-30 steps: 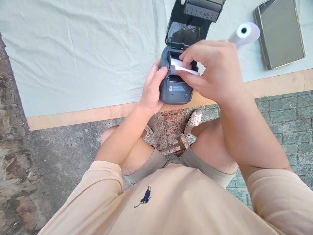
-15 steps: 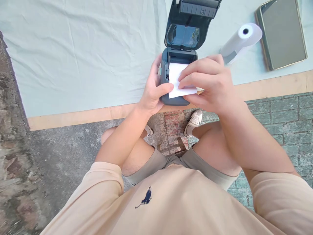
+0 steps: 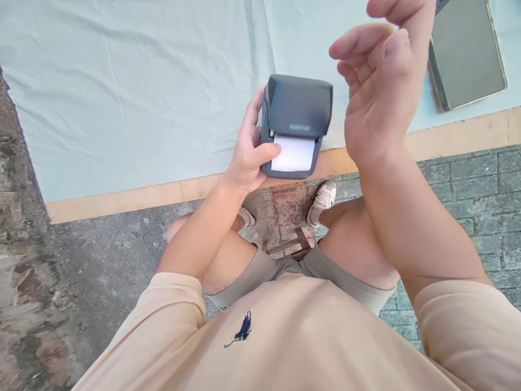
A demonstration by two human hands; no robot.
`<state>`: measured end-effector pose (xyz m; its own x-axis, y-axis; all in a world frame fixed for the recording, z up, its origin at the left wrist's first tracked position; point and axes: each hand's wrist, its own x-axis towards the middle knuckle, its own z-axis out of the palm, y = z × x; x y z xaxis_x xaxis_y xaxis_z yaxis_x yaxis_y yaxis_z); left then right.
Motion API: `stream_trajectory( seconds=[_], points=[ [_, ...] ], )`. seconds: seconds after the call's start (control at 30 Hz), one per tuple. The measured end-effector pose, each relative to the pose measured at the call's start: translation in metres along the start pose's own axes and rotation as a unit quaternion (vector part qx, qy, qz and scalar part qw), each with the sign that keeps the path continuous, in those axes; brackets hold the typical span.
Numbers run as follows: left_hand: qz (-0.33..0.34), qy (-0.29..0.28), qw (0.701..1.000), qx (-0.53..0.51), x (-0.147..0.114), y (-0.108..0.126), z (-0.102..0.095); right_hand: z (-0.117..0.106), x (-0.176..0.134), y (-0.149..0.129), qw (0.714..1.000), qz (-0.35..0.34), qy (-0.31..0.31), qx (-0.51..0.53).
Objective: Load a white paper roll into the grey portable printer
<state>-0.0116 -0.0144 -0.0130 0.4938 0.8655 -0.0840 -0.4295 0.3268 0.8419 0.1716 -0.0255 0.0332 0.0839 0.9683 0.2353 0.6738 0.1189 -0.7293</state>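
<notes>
A dark portable receipt printer rests in my left hand, its fingers around the left side. The printer's lid is folded down over its body; whether it is fully latched I cannot tell. White paper comes out under the lid's lower edge and lies flat on the front, with my left thumb pressed on its left side. To the right of the printer, my right hand is raised off it, palm partly showing, fingers apart and loosely bent, holding nothing. The spare paper roll is hidden behind this hand.
A smartphone lies at the right on the pale cloth that covers the table. The table's light wooden edge runs just in front of my hands. Below are my legs and a small wooden stool.
The printer's lid, standing up before, has swung down over the body. My right hand has let go of the paper and moved up and right. The left hand keeps its grip.
</notes>
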Motion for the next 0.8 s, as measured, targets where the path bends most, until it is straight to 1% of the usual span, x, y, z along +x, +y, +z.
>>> stream_trajectory(
  seconds=[0.07, 0.13, 0.2, 0.33, 0.4, 0.47, 0.6, 0.8],
  points=[
    [-0.009, 0.014, 1.0, 0.012, 0.0, 0.0, 0.0, 0.006, -0.002, -0.001, 0.992, 0.006, 0.011, 0.126],
    [-0.006, 0.018, 1.0, 0.018, 0.001, -0.001, -0.001, 0.01, -0.005, 0.001, 0.978, -0.005, -0.038, 0.207],
    [-0.002, 0.01, 1.0, 0.022, 0.002, -0.003, -0.003, 0.012, -0.006, 0.004, 0.968, -0.013, -0.081, 0.238],
    [-0.001, -0.021, 1.0, 0.019, 0.003, -0.004, -0.004, 0.009, -0.007, 0.009, 0.961, -0.002, -0.137, 0.241],
    [0.004, -0.024, 1.0, -0.008, 0.003, -0.002, -0.003, 0.007, -0.006, 0.01, 0.956, 0.006, -0.152, 0.251],
    [0.002, -0.015, 0.999, -0.044, 0.003, 0.0, 0.0, 0.006, -0.005, 0.011, 0.953, 0.015, -0.163, 0.256],
    [-0.015, -0.001, 0.997, -0.082, 0.005, 0.004, 0.005, 0.006, -0.003, 0.008, 0.958, 0.018, -0.164, 0.234],
    [-0.02, 0.041, 0.994, -0.099, 0.008, 0.004, 0.005, 0.007, -0.004, 0.003, 0.976, -0.003, -0.14, 0.166]
  ],
)
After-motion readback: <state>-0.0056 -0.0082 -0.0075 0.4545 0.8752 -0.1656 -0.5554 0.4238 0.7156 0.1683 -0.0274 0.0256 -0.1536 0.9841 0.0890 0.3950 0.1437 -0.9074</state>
